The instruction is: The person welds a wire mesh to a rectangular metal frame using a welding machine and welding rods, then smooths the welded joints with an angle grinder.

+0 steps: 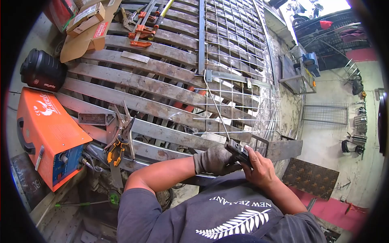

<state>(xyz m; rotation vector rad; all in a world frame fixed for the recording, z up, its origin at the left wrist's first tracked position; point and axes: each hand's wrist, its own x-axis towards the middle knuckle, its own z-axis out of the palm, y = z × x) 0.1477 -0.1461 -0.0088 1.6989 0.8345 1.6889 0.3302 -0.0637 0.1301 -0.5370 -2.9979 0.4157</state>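
The bare right hand (260, 167) wraps round the black holder (236, 149), near the middle; the gloved left hand (216, 159) curls against it — can't tell how tightly. Best keep the far-pointing thin rod (217, 108) steady.

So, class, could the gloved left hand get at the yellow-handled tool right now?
Probably not straight away: the left hand appears busy at the dark holder alongside the right hand. Once freed, likely yes; the yellow-handled tool looks uncovered.

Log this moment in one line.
Grey-gloved left hand: on black handheld tool | bare right hand: same tool | thin metal rod: extends from tool
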